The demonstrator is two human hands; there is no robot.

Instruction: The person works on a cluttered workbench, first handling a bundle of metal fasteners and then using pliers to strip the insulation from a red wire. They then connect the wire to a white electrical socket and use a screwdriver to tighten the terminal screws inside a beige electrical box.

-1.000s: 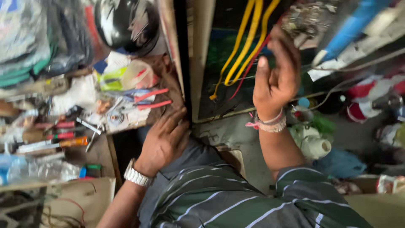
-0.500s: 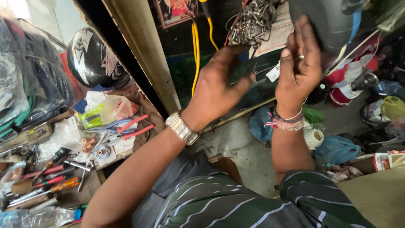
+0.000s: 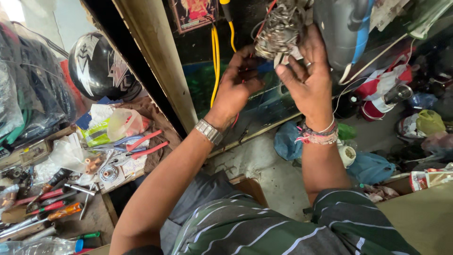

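Both arms are raised now toward the far shelf. A second ago the left hand rested near the bench edge and only the right reached up; half a second ago the left was rising; now both work at the same spot, so the handling has become two-handed.

Largest first: one dark cabinet (image 3: 203,61) fills the far middle, with a wooden post (image 3: 160,66) on its left. One black helmet (image 3: 96,68) sits far left above the bench (image 3: 96,217). One grey and blue casing (image 3: 342,33) hangs at far right.

The metal bundle (image 3: 278,30), a tangle of shiny rings or wire, hangs at the far top centre, just left of the casing. The right hand (image 3: 309,78) is open beneath it, fingers spread and tips touching the bundle's lower edge. The left hand (image 3: 240,85) is curled just left and below; its fingertips turn away, so I cannot tell whether they pinch anything.

Two yellow cables (image 3: 215,56) run down the cabinet. On the bench, two red-handled pliers (image 3: 144,144) lie near one clear bag (image 3: 122,123), and I count at least three screwdrivers (image 3: 54,210) at near left, one orange-handled. One watch (image 3: 209,131) is on the left wrist; several bands (image 3: 318,134) circle the right.
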